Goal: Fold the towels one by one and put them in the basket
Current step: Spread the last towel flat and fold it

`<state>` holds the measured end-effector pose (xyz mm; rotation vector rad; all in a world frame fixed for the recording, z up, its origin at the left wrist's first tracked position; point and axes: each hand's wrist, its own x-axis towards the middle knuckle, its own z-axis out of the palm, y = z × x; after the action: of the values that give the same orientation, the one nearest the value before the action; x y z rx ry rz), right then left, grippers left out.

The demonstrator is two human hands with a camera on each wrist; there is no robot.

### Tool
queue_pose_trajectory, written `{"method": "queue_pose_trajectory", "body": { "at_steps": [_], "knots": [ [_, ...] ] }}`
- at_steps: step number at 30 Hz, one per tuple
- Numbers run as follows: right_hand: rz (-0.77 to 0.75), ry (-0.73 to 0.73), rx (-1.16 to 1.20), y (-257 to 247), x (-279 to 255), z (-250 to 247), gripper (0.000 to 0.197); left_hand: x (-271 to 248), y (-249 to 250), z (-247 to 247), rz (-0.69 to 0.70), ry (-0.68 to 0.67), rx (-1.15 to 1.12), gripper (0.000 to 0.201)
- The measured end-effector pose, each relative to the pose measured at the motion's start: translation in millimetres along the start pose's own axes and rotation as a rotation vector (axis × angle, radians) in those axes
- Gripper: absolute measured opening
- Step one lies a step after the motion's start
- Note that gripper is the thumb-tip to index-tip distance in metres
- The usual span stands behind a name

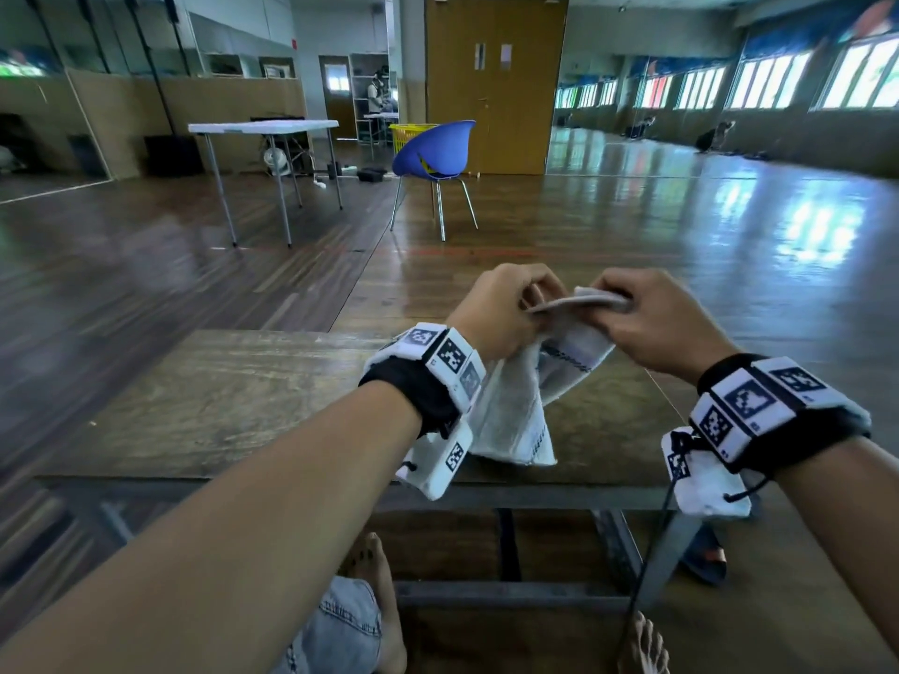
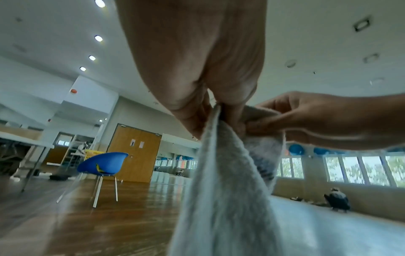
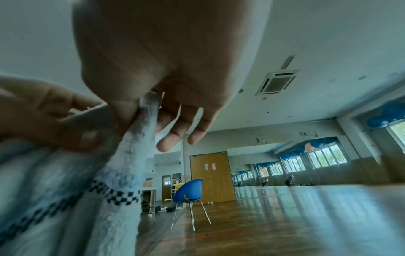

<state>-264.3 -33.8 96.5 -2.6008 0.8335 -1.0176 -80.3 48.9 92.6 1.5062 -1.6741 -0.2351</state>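
Left hand (image 1: pixel 503 308) covers the towel (image 1: pixel 515 411) corner it pinches, fingertips tucked out of sight. At six o'clock in the left wrist view the towel runs off the edge, smeared soft. Yellow basket (image 1: pixel 411 136) at twelve, half hidden behind the blue chair (image 1: pixel 438 148); contents unreadable.

The head view looks forward and down from above at both wrists over a table (image 1: pixel 219 406), the hall beyond. Each of the 2 wrist views sits close under its palm, aimed along the fingers and tilted up toward the ceiling. All 3 views share the towel (image 1: pixel 511 411), the blue chair (image 1: pixel 433 150) and the door (image 1: pixel 496 80).
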Motion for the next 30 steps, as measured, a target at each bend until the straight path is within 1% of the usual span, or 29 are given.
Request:
{"method": "queue_pose_trajectory", "body": {
  "at_steps": [2,4,5,6,7,9,11,12,13,15,17,18,19,20,21,22,24,25,26,27,29,30],
  "knots": [
    [-0.006,0.084,0.018,0.2,1.4,-10.5,0.016,-4.5,-5.8,-7.0,-0.044,0.043,0.107,0.017],
    [0.005,0.133,0.050,1.1,2.7,-21.4,0.008,-9.1,-12.9,-17.8,-0.125,0.083,0.193,0.020],
    [0.005,0.121,0.059,1.1,3.4,-27.3,0.011,-11.7,-15.6,-24.4,-0.156,0.097,0.234,0.023],
    [0.006,0.079,0.055,1.2,3.7,-31.9,0.018,-14.1,-17.8,-30.7,-0.170,0.115,0.271,0.024],
    [0.010,0.029,0.037,1.1,3.7,-35.3,0.018,-16.4,-18.7,-37.2,-0.167,0.145,0.302,0.024],
    [0.017,-0.043,-0.043,0.7,3.1,-40.9,0.010,-18.6,-19.1,-49.0,-0.142,0.208,0.350,0.021],
    [0.012,-0.047,-0.161,3.6,1.6,-44.2,0.031,-18.2,-19.2,-59.7,-0.135,0.260,0.395,0.019],
    [0.018,-0.032,-0.203,5.0,1.0,-45.2,0.037,-17.6,-19.8,-65.0,-0.137,0.285,0.413,0.020],
    [0.027,-0.008,-0.224,6.0,0.6,-47.1,0.038,-16.4,-21.5,-70.9,-0.137,0.310,0.426,0.024],
    [0.027,0.044,-0.227,10.2,-0.6,-49.5,0.034,-13.9,-26.9,-81.9,-0.131,0.383,0.442,0.028],
    [-0.014,0.125,-0.183,13.5,-4.5,-47.4,0.021,-13.4,-32.1,-86.6,-0.122,0.481,0.396,0.024],
    [-0.036,0.129,-0.133,15.7,-7.1,-44.9,0.017,-13.6,-36.2,-85.7,-0.127,0.510,0.332,0.022],
    [-0.040,0.091,-0.075,19.9,-9.2,-41.9,0.022,-14.4,-40.4,-83.6,-0.152,0.508,0.250,0.022],
    [-0.011,0.005,-0.009,25.3,-11.1,-38.4,0.026,-15.5,-45.3,-80.2,-0.210,0.473,0.164,0.025],
    [0.049,-0.122,0.040,31.4,-13.2,-34.3,0.026,-17.6,-50.9,-76.1,-0.296,0.396,0.081,0.030],
    [0.110,-0.278,0.048,38.2,-15.5,-28.9,0.023,-19.5,-58.1,-71.7,-0.389,0.278,0.040,0.035],
    [0.228,-0.598,-0.001,54.1,-19.9,-14.8,0.015,-25.6,-75.7,-60.6,-0.546,-0.002,0.124,0.035],
    [0.285,-0.719,-0.021,61.4,-23.1,-5.0,0.012,-30.5,-84.5,-54.3,-0.611,-0.111,0.189,0.032],
    [0.314,-0.786,-0.038,67.6,-25.7,6.2,0.012,-36.0,-92.3,-48.0,-0.655,-0.196,0.238,0.031],
    [0.316,-0.800,-0.063,73.5,-26.6,18.2,0.013,-41.2,-101.5,-41.5,-0.675,-0.257,0.252,0.033],
    [0.294,-0.722,-0.126,81.0,-26.4,42.7,0.025,-49.4,-121.6,-27.7,-0.715,-0.329,0.214,0.037],
    [0.288,-0.665,-0.132,83.4,-25.8,55.4,0.032,-52.8,-129.4,-20.8,-0.727,-0.369,0.222,0.034]
  ]
}}
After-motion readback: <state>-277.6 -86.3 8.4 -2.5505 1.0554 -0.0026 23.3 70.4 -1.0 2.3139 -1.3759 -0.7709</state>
